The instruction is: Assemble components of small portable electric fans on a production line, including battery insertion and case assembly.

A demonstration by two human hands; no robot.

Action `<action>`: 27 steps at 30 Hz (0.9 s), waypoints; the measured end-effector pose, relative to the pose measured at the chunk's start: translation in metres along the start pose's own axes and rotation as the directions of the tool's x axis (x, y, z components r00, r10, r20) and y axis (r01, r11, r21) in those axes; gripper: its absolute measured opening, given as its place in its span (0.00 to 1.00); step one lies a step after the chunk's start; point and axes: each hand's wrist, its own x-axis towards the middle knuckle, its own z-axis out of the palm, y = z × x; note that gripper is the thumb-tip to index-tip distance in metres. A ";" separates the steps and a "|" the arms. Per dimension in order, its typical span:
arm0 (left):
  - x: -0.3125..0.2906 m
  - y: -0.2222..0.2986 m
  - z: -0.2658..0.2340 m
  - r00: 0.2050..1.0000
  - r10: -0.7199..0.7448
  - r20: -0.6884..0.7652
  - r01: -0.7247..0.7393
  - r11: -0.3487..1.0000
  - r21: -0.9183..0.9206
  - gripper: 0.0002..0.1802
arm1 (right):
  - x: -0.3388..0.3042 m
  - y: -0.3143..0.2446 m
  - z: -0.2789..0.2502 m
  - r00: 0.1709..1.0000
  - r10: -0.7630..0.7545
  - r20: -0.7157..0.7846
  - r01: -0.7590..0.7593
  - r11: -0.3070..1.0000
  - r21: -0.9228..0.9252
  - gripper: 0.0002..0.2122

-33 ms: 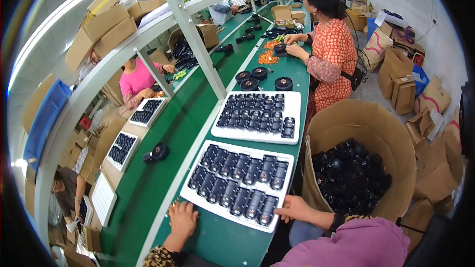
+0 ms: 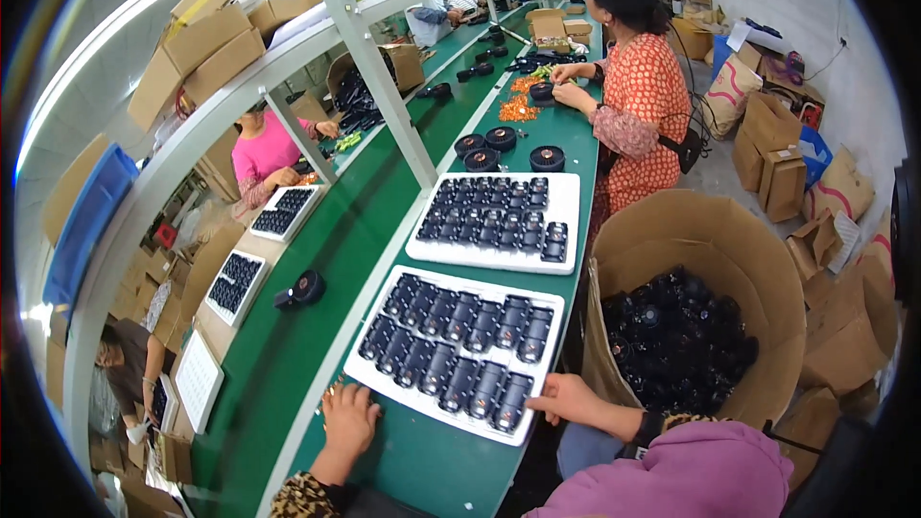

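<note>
A white foam tray lies on the green bench, filled with rows of black plastic parts that have shiny ends. At its near right corner, my right hand pinches the rim between thumb and fingers. My left hand rests palm down on the bench beside the tray's left corner, fingers apart. Some small copper-coloured pieces show at those fingertips. Beyond the first tray sits a second white foam tray with similar black parts.
A large cardboard box of black parts stands right of the bench. A co-worker in orange works farther up, near round black wheel-like parts. The green conveyor runs along the left, with a metal shelf post beside it.
</note>
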 end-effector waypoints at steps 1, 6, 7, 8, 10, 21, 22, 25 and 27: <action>-0.002 0.007 -0.009 0.999 -0.030 0.032 0.032 0.998 -0.053 0.19 | 0.000 0.000 -0.001 0.999 -0.035 -0.012 0.035 0.999 0.005 0.13; -0.047 0.073 -0.060 0.998 0.054 -0.026 -0.057 0.993 -0.104 0.17 | -0.003 0.024 -0.009 0.966 -0.259 -0.011 0.259 0.966 -0.010 0.14; -0.055 0.088 -0.072 0.997 0.077 0.003 -0.076 0.985 -0.156 0.16 | -0.007 0.029 -0.009 0.964 -0.265 -0.023 0.266 0.964 0.003 0.16; -0.067 0.102 -0.080 0.988 0.155 -0.015 -0.154 0.968 -0.196 0.16 | -0.015 0.038 -0.012 0.967 -0.253 -0.024 0.252 0.967 -0.040 0.15; -0.088 0.136 -0.098 0.974 0.213 0.071 -0.173 0.915 -0.364 0.17 | -0.032 0.061 -0.016 0.966 -0.255 -0.032 0.245 0.952 -0.182 0.14; -0.152 0.246 -0.071 0.972 -0.063 0.225 0.216 0.607 -0.765 0.12 | -0.068 0.134 -0.014 0.897 0.060 0.439 0.367 0.453 -0.812 0.16; -0.151 0.247 -0.068 0.972 -0.066 0.225 0.218 0.609 -0.763 0.12 | -0.065 0.137 -0.014 0.903 0.071 0.424 0.364 0.401 -0.841 0.16; -0.154 0.235 -0.038 0.974 -0.147 -0.175 0.056 0.896 -0.440 0.16 | -0.066 0.138 -0.015 0.907 0.100 0.409 0.353 0.349 -0.868 0.16; -0.150 0.232 -0.027 0.975 -0.178 -0.129 0.102 0.887 -0.450 0.18 | -0.072 0.142 -0.017 0.912 0.124 0.391 0.328 0.354 -0.876 0.17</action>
